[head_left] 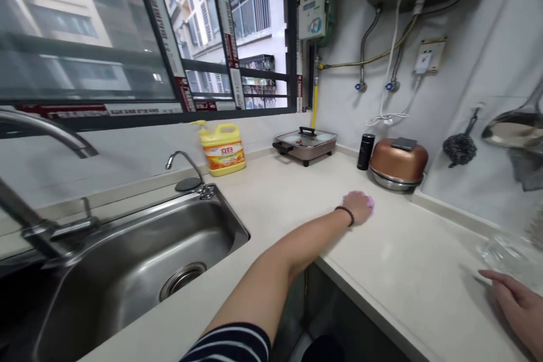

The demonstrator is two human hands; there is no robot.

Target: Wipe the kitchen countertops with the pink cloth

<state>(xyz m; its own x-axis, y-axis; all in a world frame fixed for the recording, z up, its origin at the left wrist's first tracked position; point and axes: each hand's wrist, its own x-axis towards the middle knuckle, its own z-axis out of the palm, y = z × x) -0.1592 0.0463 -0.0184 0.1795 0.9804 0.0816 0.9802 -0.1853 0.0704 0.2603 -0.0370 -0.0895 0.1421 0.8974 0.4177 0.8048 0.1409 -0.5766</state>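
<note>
My left hand (357, 207) reaches out across the pale countertop (271, 195), wearing a dark beaded bracelet (346, 215). It presses down on a pink-purple cloth (371, 203), whose edges show around the fingers; most of the cloth is covered by the hand. At the right edge, partly cut off, is my right hand (517, 305), fingers stretched out and nothing visible in them. Just beyond it stands a clear glass or plastic item (507, 254), blurred.
A steel sink (139, 249) with faucets lies left. Along the back stand a yellow detergent jug (223, 153), an electric pan (306, 144), a black flask (365, 151) and a copper-coloured domed pot (399, 161). A scrubber (460, 150) and ladle (515, 124) hang on the right wall.
</note>
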